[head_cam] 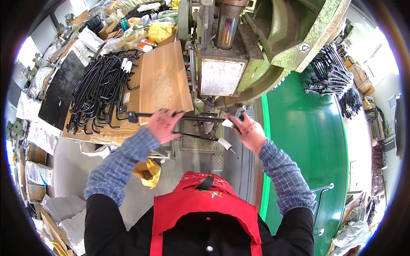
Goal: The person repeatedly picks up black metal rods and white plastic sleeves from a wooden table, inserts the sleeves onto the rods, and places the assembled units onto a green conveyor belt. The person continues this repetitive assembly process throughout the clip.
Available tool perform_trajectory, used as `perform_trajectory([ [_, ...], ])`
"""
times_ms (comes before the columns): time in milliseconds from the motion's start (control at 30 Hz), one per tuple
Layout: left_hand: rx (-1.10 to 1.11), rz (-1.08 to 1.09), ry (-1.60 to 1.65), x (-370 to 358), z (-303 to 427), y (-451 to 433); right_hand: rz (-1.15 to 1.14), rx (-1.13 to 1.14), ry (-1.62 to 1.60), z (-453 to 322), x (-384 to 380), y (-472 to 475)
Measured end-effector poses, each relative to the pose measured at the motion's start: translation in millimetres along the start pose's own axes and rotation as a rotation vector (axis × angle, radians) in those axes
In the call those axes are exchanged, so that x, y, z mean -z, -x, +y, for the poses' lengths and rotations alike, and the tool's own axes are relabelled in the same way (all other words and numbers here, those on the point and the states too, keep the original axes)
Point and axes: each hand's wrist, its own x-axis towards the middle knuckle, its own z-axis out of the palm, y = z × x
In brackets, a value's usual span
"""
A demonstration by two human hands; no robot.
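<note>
A black bent metal rod piece [200, 118] spans between my two hands in front of the press. My left hand [163, 124] grips it near the end with a black block-shaped fitting [132, 117]. At the other end, my right hand [247, 130] has its fingers around the rod beside a white sleeve [227, 123]. A second, lower arm of black rod [200, 137] runs from under my left hand to another white sleeve [225, 143], with a thin pin sticking out. Whether the two arms are one piece is hidden by my left hand.
A green press [256, 60] stands ahead, with a foot pedal [217, 162] below. Left, a pile of black bent rods [99, 86] lies beside a wooden board [165, 73]. A green conveyor belt [307, 137] runs at right, carrying a metal rod frame [322, 204] and more rods [330, 73].
</note>
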Motion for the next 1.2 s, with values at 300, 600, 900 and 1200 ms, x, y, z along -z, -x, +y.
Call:
perform_trajectory([
  [300,-0.013,-0.175,0.061,-33.5,19.2,-92.5,0.041,0.027,0.027,12.8,-22.3,-42.4],
  [600,-0.081,-0.289,0.225,-53.4,-19.8,-107.9,-0.093,-0.030,0.238,-6.2,5.5,-26.7],
  [900,-0.129,-0.344,0.344,-49.4,-13.9,-115.7,0.024,-0.173,0.257,-4.8,-12.5,-34.2],
  [1200,-0.104,-0.303,0.304,-50.6,-20.7,-122.3,-0.014,-0.174,0.013,21.9,-51.7,-48.5],
])
